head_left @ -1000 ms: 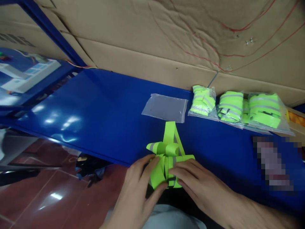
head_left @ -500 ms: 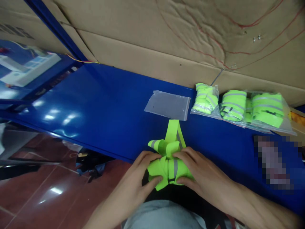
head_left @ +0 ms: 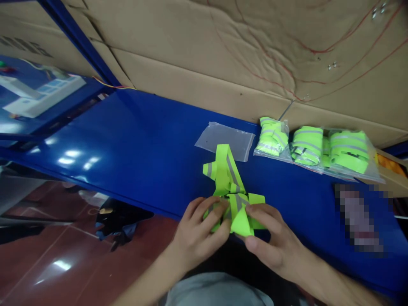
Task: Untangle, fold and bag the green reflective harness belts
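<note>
A neon-yellow reflective strap with grey stripes (head_left: 242,222) is bunched up at the front edge of the blue table. One loop of it stretches away from me, its far end over the near edge of a flat clear zip bag (head_left: 225,139). My left hand (head_left: 200,229) is closed on the left side of the bundle, fingers curled over the top. My right hand (head_left: 279,240) grips the right side, thumb low and fingers above, at a folded flap. Part of the bundle is hidden beneath my fingers.
Zip bags filled with yellow reflective straps (head_left: 307,144) line the back right against a cardboard wall (head_left: 191,51). A blurred-out object (head_left: 360,219) lies on the blue table (head_left: 143,144) to the right. A white power strip (head_left: 47,95) is at far left.
My left hand has turned over the bundle, with its fingers now on top. The strap's far loop has shifted away and left, and a flap stands folded near my right thumb.
</note>
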Available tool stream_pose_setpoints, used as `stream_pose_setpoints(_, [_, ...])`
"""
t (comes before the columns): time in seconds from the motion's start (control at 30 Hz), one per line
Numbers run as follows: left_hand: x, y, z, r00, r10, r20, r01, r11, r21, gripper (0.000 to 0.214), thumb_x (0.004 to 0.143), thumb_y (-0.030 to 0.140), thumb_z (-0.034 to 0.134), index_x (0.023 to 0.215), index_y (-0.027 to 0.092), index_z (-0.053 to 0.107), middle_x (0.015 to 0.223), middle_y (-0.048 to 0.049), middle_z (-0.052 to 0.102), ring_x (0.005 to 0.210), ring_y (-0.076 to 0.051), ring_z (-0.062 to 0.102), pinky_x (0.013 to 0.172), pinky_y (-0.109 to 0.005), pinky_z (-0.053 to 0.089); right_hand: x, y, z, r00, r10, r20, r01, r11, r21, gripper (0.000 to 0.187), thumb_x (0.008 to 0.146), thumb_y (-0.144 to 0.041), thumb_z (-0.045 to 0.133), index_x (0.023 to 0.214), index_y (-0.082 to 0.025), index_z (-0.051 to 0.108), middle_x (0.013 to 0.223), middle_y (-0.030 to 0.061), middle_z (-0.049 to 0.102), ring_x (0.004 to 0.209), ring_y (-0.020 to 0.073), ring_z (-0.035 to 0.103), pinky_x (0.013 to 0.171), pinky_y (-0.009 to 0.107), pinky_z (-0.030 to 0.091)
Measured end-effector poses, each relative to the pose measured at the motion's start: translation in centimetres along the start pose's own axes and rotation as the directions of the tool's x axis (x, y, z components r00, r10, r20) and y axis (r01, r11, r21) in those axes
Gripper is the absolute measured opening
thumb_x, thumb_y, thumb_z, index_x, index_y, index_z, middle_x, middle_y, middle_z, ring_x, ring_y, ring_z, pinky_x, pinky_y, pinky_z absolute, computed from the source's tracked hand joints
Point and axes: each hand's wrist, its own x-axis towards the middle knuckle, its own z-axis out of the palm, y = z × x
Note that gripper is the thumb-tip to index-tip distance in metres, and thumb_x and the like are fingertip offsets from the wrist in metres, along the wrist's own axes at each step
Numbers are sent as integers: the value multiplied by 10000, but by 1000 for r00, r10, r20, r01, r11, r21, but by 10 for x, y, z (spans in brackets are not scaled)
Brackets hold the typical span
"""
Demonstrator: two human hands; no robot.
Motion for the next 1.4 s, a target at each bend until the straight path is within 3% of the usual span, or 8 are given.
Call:
stream_pose_setpoints(0.13, [-5,-4,5,992,48,120,-48,999,-9,133,918,111,625,977,228,643,1186,-64,737,1194,-234,629,1047,-406,454,-10,10,-12,989,-128,-72,130,991,23,457,989,-426,705,1372,-278,503,1355,105,634,1263,234,631,1035,400,559])
stream_pose_setpoints(0.3, [-6,2,-19,898,-4,441,130,958,-257,325,922,387,709,1222,279,651,1348,-60,654,1322,-249,569,1150,-422,429,-17,6,-27,956,-117,270,119,993,10,618,938,-687,642,1344,-222,618,1273,96,728,1196,257,660,1078,414,492])
stream_pose_setpoints(0.57, [1,15,-10,892,-211,399,224,974,16,512,988,378,629,1466,212,554,1422,-85,666,1480,-288,462,1317,-459,31,-5,17,-40,969,16,248,-20,1000,16,520,1029,-405,640,1496,-218,507,1441,117,633,1363,256,539,1163,448,388])
stream_pose_setpoints(0.8, [-6,29,4,957,-155,243,157,988,14,290,884,136,680,1126,294,689,1191,-67,683,1227,-234,629,1289,-548,142,17,33,-32,876,173,449,-208,978,29,883,874,-487,816,1600,-231,383,1545,133,555,1400,313,519,1133,517,445])
stream_pose_setpoints(1.0, [-8,28,8,999,32,21,-32,998,45,369,842,134,755,1142,336,682,1059,-14,663,1102,-190,633,1159,-441,367,11,9,-39,958,107,266,-99,994,-41,443,970,-451,705,1376,-299,611,1542,109,540,1454,327,443,1184,576,284])
stream_pose_setpoints(1.17, [8,11,-23,941,17,339,111,929,-353,548,898,283,683,1423,313,528,1267,-94,678,1242,-260,624,1105,-457,484,-3,-8,-27,992,88,85,-73,984,-165,128,998,-286,642,1104,-219,669,1202,70,723,1246,254,593,1189,490,249])
stream_pose_setpoints(1.27, [34,-12,-28,925,-16,379,235,807,-541,463,1025,258,477,1487,254,461,1344,-114,660,1300,-232,607,1105,-425,517,-13,-11,-16,994,-20,112,48,965,-258,116,997,-162,555,1034,-187,662,1299,109,708,1313,257,565,1209,474,268])
stream_pose_setpoints(1.4, [64,-47,14,888,169,429,-23,945,-325,362,1071,221,449,1397,243,607,1508,-107,589,1434,-256,523,1180,-462,437,-19,-14,-14,971,-44,233,112,952,-286,88,967,-246,641,1009,-169,641,1514,195,579,1481,327,449,1208,516,361])
